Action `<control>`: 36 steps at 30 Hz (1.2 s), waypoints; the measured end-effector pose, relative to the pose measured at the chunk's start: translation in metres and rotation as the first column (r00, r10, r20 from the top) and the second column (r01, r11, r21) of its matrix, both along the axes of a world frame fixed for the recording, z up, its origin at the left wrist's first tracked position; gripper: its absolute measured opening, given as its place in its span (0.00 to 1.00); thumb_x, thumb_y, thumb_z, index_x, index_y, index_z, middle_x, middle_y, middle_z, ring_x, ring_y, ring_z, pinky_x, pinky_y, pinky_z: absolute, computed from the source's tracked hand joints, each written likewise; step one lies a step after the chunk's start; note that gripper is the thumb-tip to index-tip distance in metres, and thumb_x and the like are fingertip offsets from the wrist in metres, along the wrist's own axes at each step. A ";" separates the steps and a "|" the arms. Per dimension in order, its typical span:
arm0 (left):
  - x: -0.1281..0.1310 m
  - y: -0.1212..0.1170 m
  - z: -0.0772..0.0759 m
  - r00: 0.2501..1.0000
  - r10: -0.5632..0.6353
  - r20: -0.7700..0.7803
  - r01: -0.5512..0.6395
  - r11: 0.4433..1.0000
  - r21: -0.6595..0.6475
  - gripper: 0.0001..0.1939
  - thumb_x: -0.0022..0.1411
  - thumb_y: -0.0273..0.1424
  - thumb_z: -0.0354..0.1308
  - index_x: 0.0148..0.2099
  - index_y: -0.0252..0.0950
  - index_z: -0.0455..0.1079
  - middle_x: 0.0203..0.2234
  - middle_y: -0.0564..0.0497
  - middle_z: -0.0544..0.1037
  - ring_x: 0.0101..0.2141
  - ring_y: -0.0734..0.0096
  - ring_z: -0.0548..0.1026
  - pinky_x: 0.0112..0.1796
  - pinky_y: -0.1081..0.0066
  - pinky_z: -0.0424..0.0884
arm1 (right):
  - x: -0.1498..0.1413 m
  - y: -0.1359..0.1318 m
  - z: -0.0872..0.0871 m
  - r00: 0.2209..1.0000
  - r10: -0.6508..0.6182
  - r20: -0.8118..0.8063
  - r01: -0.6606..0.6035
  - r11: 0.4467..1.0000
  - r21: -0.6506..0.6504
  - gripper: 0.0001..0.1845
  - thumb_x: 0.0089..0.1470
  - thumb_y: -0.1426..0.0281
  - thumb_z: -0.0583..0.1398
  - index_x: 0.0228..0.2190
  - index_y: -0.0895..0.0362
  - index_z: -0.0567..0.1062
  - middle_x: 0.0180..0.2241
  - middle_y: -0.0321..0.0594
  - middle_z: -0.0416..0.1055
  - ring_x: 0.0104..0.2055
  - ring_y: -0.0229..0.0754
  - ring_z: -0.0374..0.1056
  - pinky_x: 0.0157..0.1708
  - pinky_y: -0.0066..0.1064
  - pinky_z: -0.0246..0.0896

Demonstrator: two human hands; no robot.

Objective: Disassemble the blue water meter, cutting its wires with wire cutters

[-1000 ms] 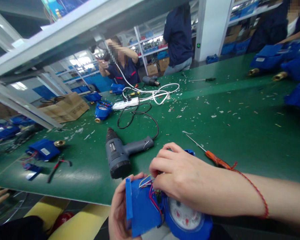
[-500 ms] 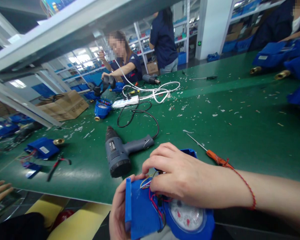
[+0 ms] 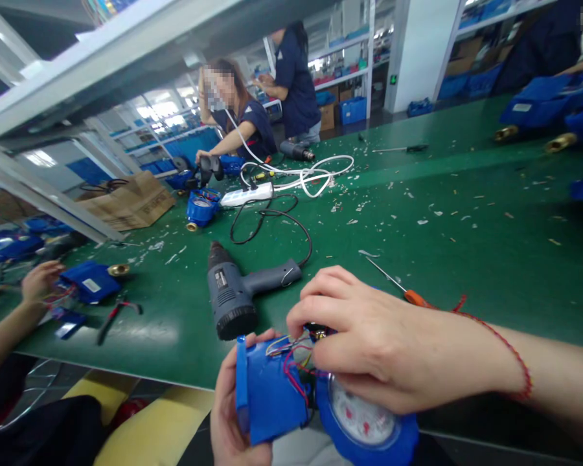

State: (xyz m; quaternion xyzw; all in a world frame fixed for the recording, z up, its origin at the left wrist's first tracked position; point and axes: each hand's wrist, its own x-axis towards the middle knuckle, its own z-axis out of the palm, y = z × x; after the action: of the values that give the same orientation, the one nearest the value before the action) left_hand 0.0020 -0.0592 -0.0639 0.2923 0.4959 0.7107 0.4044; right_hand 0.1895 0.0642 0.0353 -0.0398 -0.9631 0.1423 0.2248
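I hold a blue water meter (image 3: 364, 424) with a white dial at the near table edge. Its blue hinged cover (image 3: 269, 391) stands open to the left, with red, yellow and white wires (image 3: 294, 353) running between cover and body. My left hand (image 3: 230, 414) grips the cover from below and behind. My right hand (image 3: 379, 340) lies over the meter, fingers curled and pinching at the wires or a small part under them that I cannot make out. A red string circles my right wrist.
A grey heat gun (image 3: 236, 294) with black cord lies just beyond my hands, an orange-handled screwdriver (image 3: 398, 288) to its right. The green table (image 3: 466, 246) is littered with scraps. A neighbour's hand (image 3: 41, 281) reaches a blue meter (image 3: 90, 281) at left; other people work across.
My right hand has shifted slightly over the wires and the meter has tilted a little. A neighbour's arm at left has reached up onto the table toward a blue meter.
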 end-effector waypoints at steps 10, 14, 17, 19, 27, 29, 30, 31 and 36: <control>-0.014 0.002 -0.009 0.991 -0.080 0.106 0.074 0.995 0.064 0.47 0.33 0.46 0.77 0.58 0.44 0.70 0.54 0.42 0.77 0.52 0.42 0.76 0.46 0.58 0.78 | 0.011 0.005 0.015 0.968 0.074 -0.239 -0.189 0.841 -0.506 0.08 0.56 0.79 0.58 0.26 0.63 0.72 0.38 0.44 0.71 0.40 0.34 0.65 0.44 0.25 0.60; -0.028 -0.001 -0.022 0.984 -0.111 0.143 0.101 0.992 0.074 0.45 0.37 0.45 0.76 0.60 0.47 0.69 0.58 0.44 0.74 0.55 0.39 0.73 0.49 0.52 0.76 | 0.007 0.003 0.014 0.975 0.220 -0.031 -0.211 0.873 -0.440 0.13 0.62 0.72 0.58 0.25 0.61 0.72 0.33 0.40 0.73 0.35 0.35 0.64 0.39 0.26 0.60; -0.031 -0.005 -0.026 0.981 -0.095 0.166 0.088 0.995 0.053 0.46 0.38 0.44 0.76 0.62 0.49 0.67 0.61 0.46 0.72 0.55 0.42 0.73 0.49 0.55 0.77 | 0.003 -0.004 0.013 0.975 0.148 0.168 -0.102 0.961 -0.257 0.08 0.62 0.68 0.60 0.32 0.60 0.74 0.35 0.37 0.73 0.37 0.36 0.64 0.41 0.27 0.59; -0.028 -0.006 -0.024 0.981 -0.101 0.166 0.092 0.994 0.064 0.46 0.37 0.44 0.76 0.60 0.49 0.68 0.59 0.47 0.73 0.54 0.44 0.75 0.46 0.59 0.78 | -0.001 -0.011 0.009 0.975 0.108 0.195 -0.079 0.986 -0.148 0.08 0.62 0.65 0.60 0.36 0.58 0.74 0.39 0.36 0.73 0.40 0.38 0.64 0.43 0.30 0.58; -0.016 -0.010 -0.004 0.996 0.054 0.072 -0.055 0.998 0.008 0.45 0.34 0.47 0.77 0.57 0.47 0.70 0.56 0.47 0.76 0.55 0.48 0.74 0.47 0.66 0.77 | -0.036 -0.048 -0.062 0.935 -0.223 -0.276 0.296 0.919 0.261 0.08 0.64 0.70 0.53 0.35 0.54 0.72 0.38 0.37 0.76 0.39 0.45 0.67 0.43 0.39 0.57; -0.020 -0.014 -0.007 0.995 0.094 0.015 -0.094 0.996 0.010 0.46 0.31 0.46 0.78 0.56 0.47 0.70 0.54 0.48 0.77 0.54 0.52 0.75 0.47 0.69 0.76 | -0.038 -0.053 -0.071 0.930 -0.282 -0.235 0.346 0.886 0.308 0.11 0.64 0.68 0.52 0.40 0.56 0.74 0.43 0.39 0.77 0.45 0.46 0.67 0.46 0.39 0.57; -0.023 -0.016 -0.009 0.994 0.108 -0.021 -0.108 0.994 0.021 0.47 0.30 0.45 0.78 0.56 0.46 0.71 0.53 0.48 0.79 0.53 0.54 0.76 0.47 0.71 0.76 | -0.038 -0.055 -0.072 0.930 -0.298 -0.214 0.356 0.874 0.330 0.13 0.64 0.67 0.51 0.41 0.57 0.74 0.44 0.39 0.77 0.46 0.46 0.67 0.47 0.40 0.56; -0.024 -0.018 -0.012 0.991 0.121 -0.062 -0.119 0.992 0.040 0.46 0.30 0.44 0.79 0.55 0.45 0.72 0.51 0.48 0.80 0.52 0.55 0.77 0.47 0.71 0.76 | -0.036 -0.057 -0.071 0.928 -0.312 -0.202 0.365 0.864 0.346 0.14 0.65 0.68 0.50 0.41 0.57 0.75 0.44 0.38 0.77 0.47 0.46 0.67 0.48 0.41 0.56; -0.019 -0.023 -0.021 0.960 0.177 -0.218 -0.139 0.974 0.178 0.38 0.32 0.33 0.79 0.50 0.43 0.74 0.48 0.45 0.81 0.50 0.52 0.78 0.48 0.64 0.76 | -0.020 -0.062 -0.058 0.917 -0.380 -0.120 0.392 0.813 0.431 0.19 0.67 0.72 0.45 0.42 0.54 0.75 0.46 0.35 0.77 0.51 0.46 0.67 0.48 0.47 0.55</control>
State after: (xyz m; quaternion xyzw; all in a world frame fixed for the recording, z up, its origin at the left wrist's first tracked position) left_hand -0.0167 -0.0817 -0.0845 0.3644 0.5027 0.7393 0.2606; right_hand 0.1691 0.0022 -0.0224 -0.1796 -0.9382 -0.1304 0.2655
